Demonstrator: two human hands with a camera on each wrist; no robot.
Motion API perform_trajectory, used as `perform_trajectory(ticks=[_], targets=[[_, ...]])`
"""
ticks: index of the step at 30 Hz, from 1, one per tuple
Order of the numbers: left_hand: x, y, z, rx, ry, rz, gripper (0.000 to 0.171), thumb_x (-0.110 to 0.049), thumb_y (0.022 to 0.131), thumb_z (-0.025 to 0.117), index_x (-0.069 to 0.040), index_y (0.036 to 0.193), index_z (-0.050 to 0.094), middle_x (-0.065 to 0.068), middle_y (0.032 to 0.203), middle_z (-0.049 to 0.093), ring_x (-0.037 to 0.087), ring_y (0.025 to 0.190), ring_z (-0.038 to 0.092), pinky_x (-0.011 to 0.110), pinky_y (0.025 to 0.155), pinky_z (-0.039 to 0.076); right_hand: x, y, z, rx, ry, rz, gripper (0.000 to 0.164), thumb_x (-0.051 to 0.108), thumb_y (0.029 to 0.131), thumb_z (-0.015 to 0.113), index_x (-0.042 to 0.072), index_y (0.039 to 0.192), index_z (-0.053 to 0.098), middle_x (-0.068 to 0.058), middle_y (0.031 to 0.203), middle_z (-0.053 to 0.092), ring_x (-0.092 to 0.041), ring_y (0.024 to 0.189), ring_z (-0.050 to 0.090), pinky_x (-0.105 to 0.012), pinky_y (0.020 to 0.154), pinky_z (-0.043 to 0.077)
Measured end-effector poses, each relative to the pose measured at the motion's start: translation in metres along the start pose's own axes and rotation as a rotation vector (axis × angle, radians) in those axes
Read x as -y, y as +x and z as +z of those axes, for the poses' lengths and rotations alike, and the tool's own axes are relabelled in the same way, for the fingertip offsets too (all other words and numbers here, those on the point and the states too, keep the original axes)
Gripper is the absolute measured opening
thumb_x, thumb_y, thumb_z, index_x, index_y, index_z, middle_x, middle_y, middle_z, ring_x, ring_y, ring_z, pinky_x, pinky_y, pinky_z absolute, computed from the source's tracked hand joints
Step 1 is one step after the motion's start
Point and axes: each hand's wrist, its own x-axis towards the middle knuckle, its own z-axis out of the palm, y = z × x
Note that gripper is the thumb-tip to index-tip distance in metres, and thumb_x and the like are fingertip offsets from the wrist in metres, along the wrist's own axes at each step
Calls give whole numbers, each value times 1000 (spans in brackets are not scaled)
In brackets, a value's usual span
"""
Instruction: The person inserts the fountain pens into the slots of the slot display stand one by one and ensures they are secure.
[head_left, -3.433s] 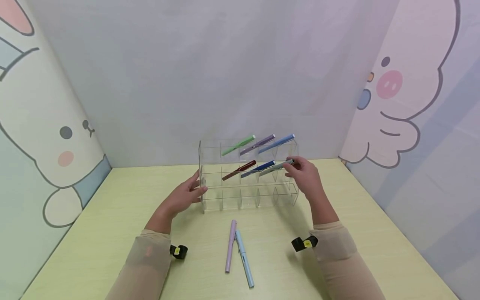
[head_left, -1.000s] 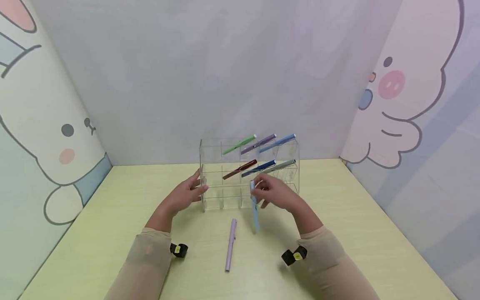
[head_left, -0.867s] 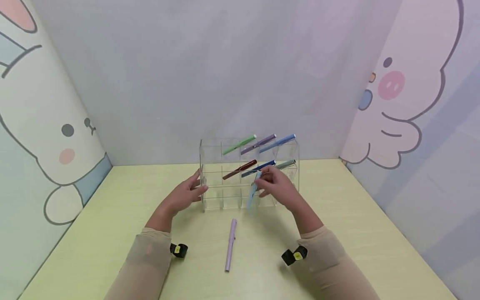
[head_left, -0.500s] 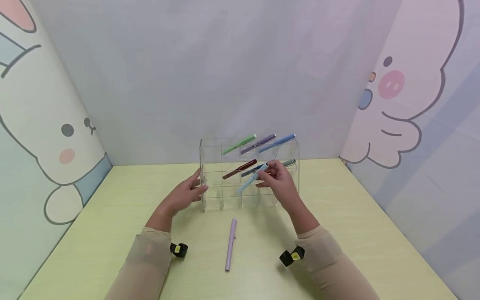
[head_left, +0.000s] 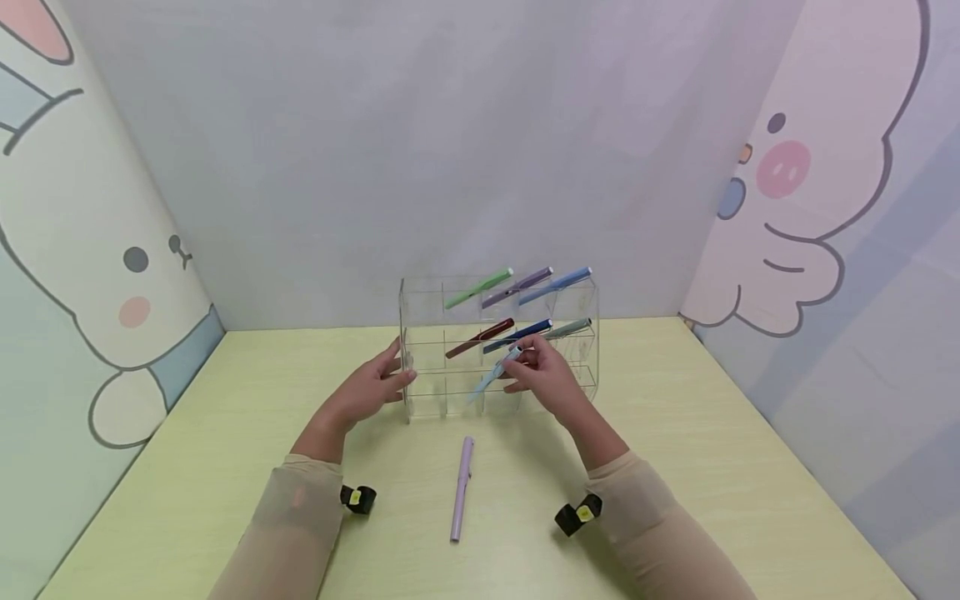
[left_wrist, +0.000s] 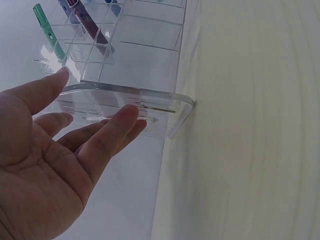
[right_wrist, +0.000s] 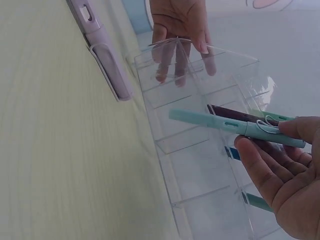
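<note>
My right hand (head_left: 553,379) pinches a light blue pen (head_left: 492,375) near its capped end between thumb and fingers. The pen slants down to the left in front of the lowest row of a clear acrylic pen rack (head_left: 402,312). From the right wrist view the light blue pen (right_wrist: 200,118) appears above the rack's compartments; whether its tip touches is hard to tell. Against the rack's left side panel rests my left hand (head_left: 365,392), its fingers fairly straight in the left wrist view. A lilac pen (head_left: 462,492) lies on the table in front of the rack.
Green (head_left: 478,288), purple (head_left: 517,287) and blue (head_left: 557,286) pens lie in the rack's top row. Dark red (head_left: 480,339), dark blue (head_left: 517,336) and grey-green (head_left: 572,328) pens fill part of the middle row. A grey cloth wall (head_left: 465,167) stands behind the table.
My right hand left the grey-green pen in the middle row, picked the light blue pen off the table and brought it to the rack. It has just lowered slightly. My left hand stayed put.
</note>
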Motion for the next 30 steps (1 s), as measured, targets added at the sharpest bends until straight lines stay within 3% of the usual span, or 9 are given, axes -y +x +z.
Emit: perform_trajectory(ticks=[4, 11, 30], targets=[[0, 1, 0, 0, -4, -2, 80, -45, 99, 56, -39, 157, 2, 16, 161, 25, 40, 126, 55, 64, 113, 26, -5, 1, 2, 29, -24, 35, 32, 19, 96, 65, 1, 118, 51, -20, 106, 64, -48, 107, 63, -53, 81, 58], [-1, -1, 0, -3, 8, -13, 79, -45, 99, 55, -40, 157, 2, 16, 161, 25, 41, 126, 55, 66, 113, 25, -10, 1, 6, 62, -73, 48, 22, 22, 99, 62, 5, 112, 56, -18, 107, 66, -31, 101, 70, -43, 76, 61], [-1, 0, 0, -4, 6, -15, 82, -48, 98, 56, -37, 158, 2, 15, 161, 25, 40, 126, 55, 66, 113, 25, -7, -2, 8, 97, -124, 104, 25, 22, 98, 62, 2, 112, 56, -22, 109, 65, -36, 107, 67, -40, 77, 61]])
